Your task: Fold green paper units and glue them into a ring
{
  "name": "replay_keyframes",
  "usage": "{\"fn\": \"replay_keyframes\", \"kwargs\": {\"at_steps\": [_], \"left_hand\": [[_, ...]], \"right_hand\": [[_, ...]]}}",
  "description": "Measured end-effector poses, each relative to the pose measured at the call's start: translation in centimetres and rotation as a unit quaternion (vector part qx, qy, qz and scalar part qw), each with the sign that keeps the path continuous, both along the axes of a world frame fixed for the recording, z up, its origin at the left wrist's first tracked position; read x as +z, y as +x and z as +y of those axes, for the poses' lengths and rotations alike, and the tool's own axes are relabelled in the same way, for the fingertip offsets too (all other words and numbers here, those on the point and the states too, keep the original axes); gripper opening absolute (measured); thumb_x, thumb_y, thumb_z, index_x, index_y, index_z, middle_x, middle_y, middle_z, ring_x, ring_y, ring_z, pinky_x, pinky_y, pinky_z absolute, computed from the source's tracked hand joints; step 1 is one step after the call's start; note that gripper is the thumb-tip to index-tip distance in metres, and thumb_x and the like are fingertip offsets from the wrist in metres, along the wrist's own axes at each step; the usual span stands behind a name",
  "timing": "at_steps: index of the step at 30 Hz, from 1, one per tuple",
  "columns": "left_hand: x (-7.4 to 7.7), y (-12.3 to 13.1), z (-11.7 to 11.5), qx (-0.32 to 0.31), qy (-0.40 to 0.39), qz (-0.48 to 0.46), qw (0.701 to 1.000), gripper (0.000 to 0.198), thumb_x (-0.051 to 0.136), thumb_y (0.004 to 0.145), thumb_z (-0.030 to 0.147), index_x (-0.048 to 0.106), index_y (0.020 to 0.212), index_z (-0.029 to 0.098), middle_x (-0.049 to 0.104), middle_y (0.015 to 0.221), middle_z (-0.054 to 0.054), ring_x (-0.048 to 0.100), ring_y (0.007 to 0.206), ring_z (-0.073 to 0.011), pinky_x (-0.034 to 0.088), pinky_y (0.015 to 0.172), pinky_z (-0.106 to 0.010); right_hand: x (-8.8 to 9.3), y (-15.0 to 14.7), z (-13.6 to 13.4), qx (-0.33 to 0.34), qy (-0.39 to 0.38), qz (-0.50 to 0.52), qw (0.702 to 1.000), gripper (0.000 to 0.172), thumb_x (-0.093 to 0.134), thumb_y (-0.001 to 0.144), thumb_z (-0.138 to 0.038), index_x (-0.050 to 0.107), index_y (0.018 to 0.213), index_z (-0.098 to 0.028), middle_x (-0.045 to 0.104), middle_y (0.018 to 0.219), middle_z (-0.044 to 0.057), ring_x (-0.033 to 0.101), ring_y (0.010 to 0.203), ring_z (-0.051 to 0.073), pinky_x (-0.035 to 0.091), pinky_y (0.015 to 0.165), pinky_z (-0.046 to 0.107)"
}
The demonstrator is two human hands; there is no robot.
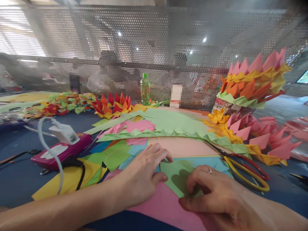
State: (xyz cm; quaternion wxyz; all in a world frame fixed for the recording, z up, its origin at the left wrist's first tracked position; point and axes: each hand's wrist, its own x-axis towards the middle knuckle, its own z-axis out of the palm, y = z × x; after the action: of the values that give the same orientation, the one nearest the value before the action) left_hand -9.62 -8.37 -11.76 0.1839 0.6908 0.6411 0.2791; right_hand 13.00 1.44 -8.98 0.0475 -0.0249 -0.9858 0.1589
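Note:
My left hand point(144, 176) lies on the coloured sheets, fingers bent, its fingertips and thumb pressing the left corner of a green paper piece point(178, 176). My right hand point(211, 195), with a ring on one finger, rests curled over the lower right part of the same green piece, thumb and fingers pinching its edge against a pink sheet point(163, 205). The green piece lies flat on a stack of pink, blue and yellow papers.
Red and yellow scissors point(247, 170) lie right of my hands. A pink power strip point(60, 150) with a white charger and cables sits at left. Folded paper units are piled at right point(255, 80) and at the back point(113, 104). A green bottle point(145, 88) stands by the mesh screen; people sit behind it.

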Motion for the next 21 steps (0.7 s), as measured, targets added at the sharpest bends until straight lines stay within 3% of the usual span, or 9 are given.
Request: {"fn": "replay_keyframes", "kwargs": {"at_steps": [3,6,10,14,18,21], "left_hand": [[-0.2,-0.2,0.1,-0.007,0.026,0.018,0.999,0.030,0.058,0.082,0.001,0.055,0.103,0.022,0.053,0.105,-0.002,0.051,0.105,-0.0208,0.041,0.092,-0.038],[-0.1,-0.2,-0.2,-0.025,0.114,0.062,0.991,0.029,0.045,0.087,-0.002,0.057,0.102,0.019,0.055,0.101,-0.004,0.052,0.099,-0.0201,0.042,0.087,-0.036],[0.4,0.9,-1.6,-0.126,0.226,0.102,0.961,0.032,0.038,0.091,0.000,0.060,0.107,0.017,0.062,0.104,-0.006,0.057,0.092,-0.0174,0.046,0.084,-0.029],[0.9,1.9,-2.8,-0.207,0.164,0.159,0.951,0.023,0.047,0.087,0.008,0.063,0.102,0.014,0.067,0.093,-0.005,0.060,0.078,-0.0176,0.050,0.070,-0.026],[1.0,2.2,-3.0,-0.213,0.133,0.199,0.947,0.017,0.047,0.085,0.010,0.063,0.087,0.014,0.066,0.088,-0.006,0.058,0.071,-0.0181,0.049,0.063,-0.027],[1.0,2.1,-3.0,-0.227,0.134,0.222,0.939,0.021,0.044,0.090,0.012,0.064,0.094,0.013,0.065,0.089,-0.008,0.059,0.073,-0.0193,0.052,0.067,-0.028]], "right_hand": [[-0.3,-0.3,0.1,0.018,0.004,0.007,1.000,0.032,0.059,0.088,-0.012,0.076,0.107,-0.031,0.069,0.100,0.007,0.065,0.089,0.021,0.054,0.074,0.031],[-0.1,-0.6,0.0,0.011,0.003,0.013,1.000,0.034,0.059,0.087,-0.010,0.076,0.108,-0.030,0.069,0.099,0.008,0.065,0.088,0.021,0.054,0.074,0.032],[0.0,-0.5,-0.2,0.005,-0.020,0.036,0.999,0.032,0.060,0.086,-0.008,0.075,0.106,-0.028,0.068,0.094,0.007,0.065,0.084,0.019,0.053,0.071,0.029],[-0.1,-0.3,-0.3,0.010,-0.034,0.050,0.998,0.027,0.058,0.087,-0.008,0.076,0.094,-0.027,0.068,0.093,0.006,0.064,0.083,0.018,0.052,0.069,0.028],[-0.4,0.1,0.2,0.005,-0.068,0.040,0.997,0.033,0.053,0.089,-0.006,0.071,0.107,-0.027,0.066,0.097,0.005,0.063,0.088,0.018,0.051,0.078,0.029],[-0.9,0.3,1.2,-0.032,-0.126,0.040,0.991,0.034,0.055,0.086,-0.002,0.065,0.110,-0.024,0.064,0.100,0.004,0.060,0.095,0.016,0.049,0.085,0.027]]}}
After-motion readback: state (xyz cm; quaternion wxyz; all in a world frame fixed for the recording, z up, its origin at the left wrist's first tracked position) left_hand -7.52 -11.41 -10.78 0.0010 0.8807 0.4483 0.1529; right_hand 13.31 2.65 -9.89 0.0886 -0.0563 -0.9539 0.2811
